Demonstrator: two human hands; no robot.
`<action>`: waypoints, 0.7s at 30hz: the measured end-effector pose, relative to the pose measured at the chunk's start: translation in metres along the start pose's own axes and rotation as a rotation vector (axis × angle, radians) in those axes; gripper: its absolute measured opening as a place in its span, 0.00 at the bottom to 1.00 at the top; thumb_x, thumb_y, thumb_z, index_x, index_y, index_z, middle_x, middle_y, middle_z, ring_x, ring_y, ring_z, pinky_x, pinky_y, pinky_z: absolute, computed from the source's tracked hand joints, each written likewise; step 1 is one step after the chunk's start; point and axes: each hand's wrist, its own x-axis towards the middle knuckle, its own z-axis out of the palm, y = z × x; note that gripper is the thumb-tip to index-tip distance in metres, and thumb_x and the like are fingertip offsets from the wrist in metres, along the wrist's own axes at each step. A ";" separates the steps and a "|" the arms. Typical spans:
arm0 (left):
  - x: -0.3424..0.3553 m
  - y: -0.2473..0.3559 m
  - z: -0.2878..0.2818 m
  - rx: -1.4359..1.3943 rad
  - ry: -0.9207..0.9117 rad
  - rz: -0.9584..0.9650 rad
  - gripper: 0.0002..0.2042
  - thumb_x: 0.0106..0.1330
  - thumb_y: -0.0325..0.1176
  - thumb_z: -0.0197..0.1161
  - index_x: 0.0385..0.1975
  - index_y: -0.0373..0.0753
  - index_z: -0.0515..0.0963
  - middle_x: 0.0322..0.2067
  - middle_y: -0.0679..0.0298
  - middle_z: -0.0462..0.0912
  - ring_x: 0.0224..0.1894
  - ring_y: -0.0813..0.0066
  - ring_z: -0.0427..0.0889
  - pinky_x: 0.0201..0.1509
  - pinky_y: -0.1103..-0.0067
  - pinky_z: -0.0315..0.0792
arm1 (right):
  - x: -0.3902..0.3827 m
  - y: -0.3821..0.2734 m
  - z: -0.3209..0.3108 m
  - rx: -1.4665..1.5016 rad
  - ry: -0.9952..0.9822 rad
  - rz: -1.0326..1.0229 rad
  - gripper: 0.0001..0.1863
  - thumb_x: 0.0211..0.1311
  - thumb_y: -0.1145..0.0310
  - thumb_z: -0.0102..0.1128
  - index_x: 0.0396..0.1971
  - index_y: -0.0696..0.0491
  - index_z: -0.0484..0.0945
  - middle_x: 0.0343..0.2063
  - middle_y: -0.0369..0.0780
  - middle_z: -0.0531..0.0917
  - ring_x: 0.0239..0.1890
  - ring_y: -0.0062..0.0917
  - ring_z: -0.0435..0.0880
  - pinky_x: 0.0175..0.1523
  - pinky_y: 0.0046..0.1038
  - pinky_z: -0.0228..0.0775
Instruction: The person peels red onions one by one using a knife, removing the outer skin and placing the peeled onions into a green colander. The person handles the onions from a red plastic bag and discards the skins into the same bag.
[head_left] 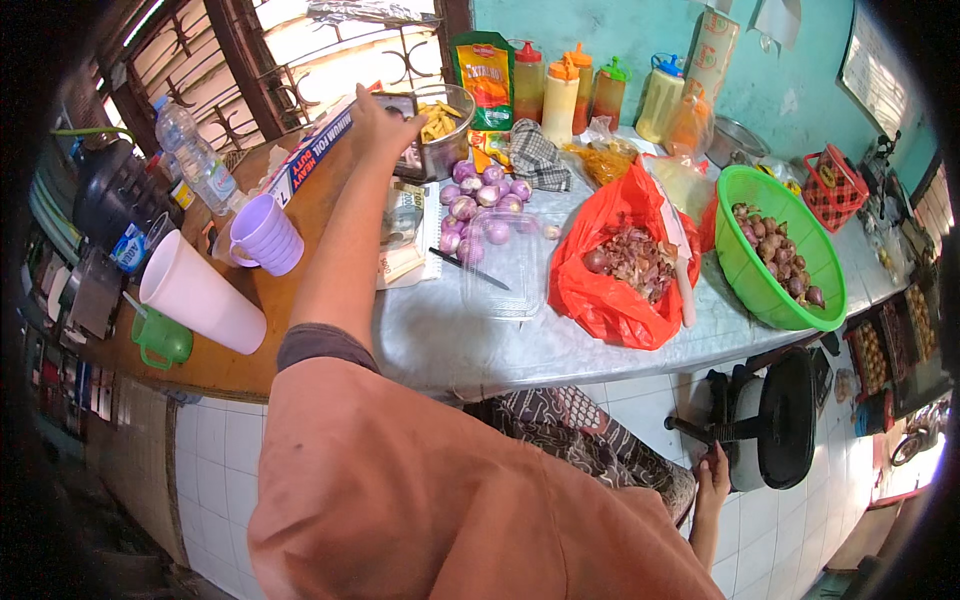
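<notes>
On the counter (430, 350), by the tub (448, 160), a dark slab (410, 158) is stood roughly upright. Left hand (385, 128)'s fingers are held part-spread at its top; grip can't be told. Right hand (712, 477) is held low, fingers loosely curled, contents unclear. Slab is best steadied by its edges, kept off tub and onions (464, 207).

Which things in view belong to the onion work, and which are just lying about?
Probably in the work:
peeled onions
red bag of peelings
knife
green basket of unpeeled onions
dark-framed object at the left hand, role unclear

Apparently just lying about:
long narrow box
purple cup
pink tumbler
squeeze bottles
</notes>
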 end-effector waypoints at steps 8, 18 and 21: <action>0.016 -0.033 0.044 0.117 -0.046 0.019 0.55 0.38 0.49 0.72 0.61 0.29 0.43 0.56 0.44 0.59 0.59 0.55 0.60 0.58 0.70 0.62 | -0.011 0.028 -0.007 0.006 0.054 0.049 0.21 0.59 0.75 0.48 0.53 0.60 0.65 0.44 0.43 0.75 0.42 0.23 0.74 0.44 0.24 0.67; 0.028 -0.065 0.084 0.128 -0.072 -0.009 0.53 0.43 0.53 0.68 0.61 0.28 0.43 0.60 0.44 0.54 0.61 0.53 0.58 0.62 0.69 0.57 | 0.011 0.014 0.021 -0.009 0.053 0.024 0.20 0.58 0.72 0.52 0.51 0.56 0.68 0.31 0.39 0.78 0.35 0.20 0.74 0.43 0.20 0.66; 0.049 -0.090 0.088 -0.081 -0.020 0.012 0.51 0.44 0.51 0.67 0.60 0.27 0.44 0.58 0.44 0.57 0.60 0.53 0.60 0.61 0.70 0.57 | 0.013 0.006 0.025 -0.030 0.011 -0.013 0.20 0.58 0.73 0.51 0.51 0.57 0.68 0.32 0.40 0.78 0.35 0.20 0.74 0.43 0.20 0.65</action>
